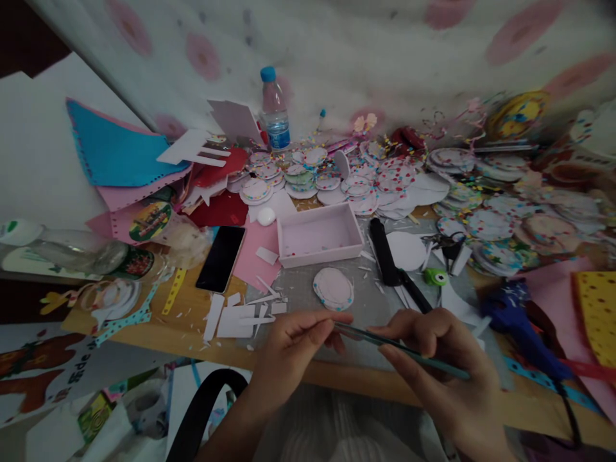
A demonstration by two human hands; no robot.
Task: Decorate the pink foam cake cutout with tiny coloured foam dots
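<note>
A thin, greenish flat strip (pixel 404 350), perhaps a ruler or a pane seen edge-on, is held between my two hands above the table's front edge. My left hand (pixel 301 343) pinches its left end between thumb and fingers. Fingers and thumb of my right hand (pixel 433 359) close round its right part. Just beyond my hands, a round white paper piece with a dotted rim (pixel 333 289) lies on the grey mat (pixel 298 285). Behind that sits an open white box (pixel 320 237) with small bits inside.
A black phone (pixel 221 258) and paper scraps (pixel 235 321) lie left. Right are a black-handled tool (pixel 384 250), a green punch (pixel 436 276) and a blue glue gun (pixel 520 324). Many decorated discs (pixel 360 183) and a water bottle (pixel 275 112) stand at the back.
</note>
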